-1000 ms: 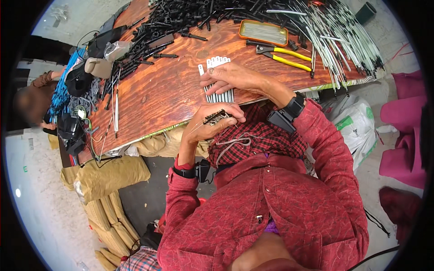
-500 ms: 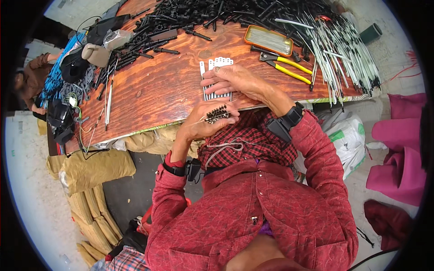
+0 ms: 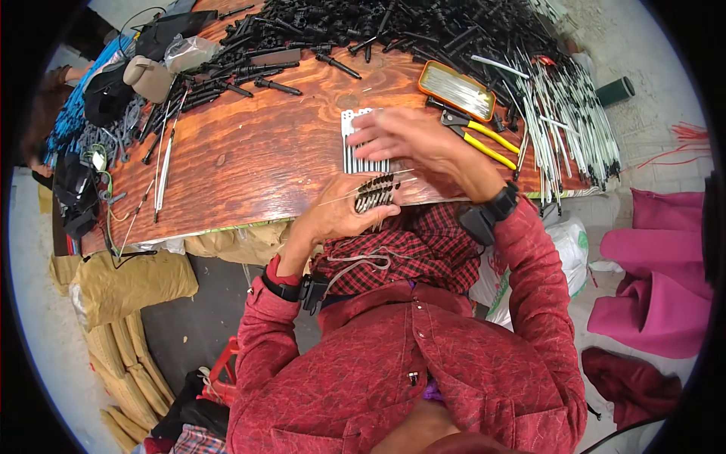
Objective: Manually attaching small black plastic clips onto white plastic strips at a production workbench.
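My left hand (image 3: 333,214) is closed around a bundle of short thin rods with black ends (image 3: 376,194), held just off the table's near edge. Thin pale wires stick out past both sides of the bundle. Past it, a row of flat white strips with dark stripes (image 3: 368,165) lies side by side on the wooden table (image 3: 249,144). Over those strips hovers my right hand (image 3: 431,140), fingers stretched out and slightly blurred. Nothing shows in it. It partly hides the far ends of the strips.
Yellow-handled pliers (image 3: 490,151) lie right of my right hand, beside an orange-rimmed tray (image 3: 422,74) of thin pale pins. White rods with black ends (image 3: 560,125) are heaped at the right. Black tubular parts (image 3: 325,30) cover the far side; two white rods (image 3: 164,178) lie left.
The white strips now form a tighter row. The bundle in my left hand has tipped, showing more rod length. My right hand has shifted slightly right, and the whole view has moved.
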A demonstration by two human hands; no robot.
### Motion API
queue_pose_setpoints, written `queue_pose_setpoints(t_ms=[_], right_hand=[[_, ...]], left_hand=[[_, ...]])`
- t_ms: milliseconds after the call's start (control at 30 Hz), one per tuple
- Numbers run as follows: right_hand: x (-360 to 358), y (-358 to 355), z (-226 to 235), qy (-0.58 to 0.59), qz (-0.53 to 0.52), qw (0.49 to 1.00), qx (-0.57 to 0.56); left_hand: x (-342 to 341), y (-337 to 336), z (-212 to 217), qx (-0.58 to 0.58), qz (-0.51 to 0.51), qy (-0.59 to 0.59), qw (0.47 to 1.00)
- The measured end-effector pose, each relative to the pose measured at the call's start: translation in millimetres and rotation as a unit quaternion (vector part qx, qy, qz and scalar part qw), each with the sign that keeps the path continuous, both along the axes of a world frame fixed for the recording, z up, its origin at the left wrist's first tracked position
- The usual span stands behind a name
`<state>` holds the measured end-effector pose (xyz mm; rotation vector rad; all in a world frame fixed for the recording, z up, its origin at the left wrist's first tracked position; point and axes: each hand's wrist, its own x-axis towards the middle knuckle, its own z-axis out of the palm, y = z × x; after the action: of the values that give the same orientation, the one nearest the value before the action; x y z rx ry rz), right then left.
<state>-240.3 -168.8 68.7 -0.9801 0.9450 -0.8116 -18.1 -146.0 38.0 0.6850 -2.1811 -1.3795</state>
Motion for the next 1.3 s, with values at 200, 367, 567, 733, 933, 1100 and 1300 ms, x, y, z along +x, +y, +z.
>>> queue_pose_setpoints(t_ms=[200, 367, 567, 733, 933, 1100, 1300], right_hand=[[-73.6, -7.6, 24.4, 0.450, -0.133, 0.848, -0.248], [-107.9, -15.9, 0.7, 0.643, -0.127, 0.663, -0.361], [-113.1, -28.4, 8.0, 0.656, -0.088, 0.681, -0.315], [-117.8, -23.4, 12.8, 0.632, -0.116, 0.705, -0.301], [-120.0, -22.1, 12.2, 0.636, -0.133, 0.704, -0.288], [-120.5, -23.9, 6.7, 0.622, -0.163, 0.696, -0.320], [-114.8, -21.8, 11.7, 0.580, -0.200, 0.693, -0.379]], left_hand=[[-1.2, -3.2, -3.5, -0.036, -0.019, 0.013, 0.999], [-2.8, -2.0, 1.5, -0.011, -0.005, 0.018, 1.000], [-2.4, -3.5, -1.0, -0.029, -0.008, 0.018, 0.999], [-0.1, -3.8, -5.3, -0.024, -0.016, 0.033, 0.999], [-2.2, -4.5, -8.0, -0.020, -0.029, 0.030, 0.999], [-2.7, -3.4, -6.3, -0.030, -0.019, 0.044, 0.998], [-3.6, -4.7, -9.3, -0.040, -0.033, 0.053, 0.997]])
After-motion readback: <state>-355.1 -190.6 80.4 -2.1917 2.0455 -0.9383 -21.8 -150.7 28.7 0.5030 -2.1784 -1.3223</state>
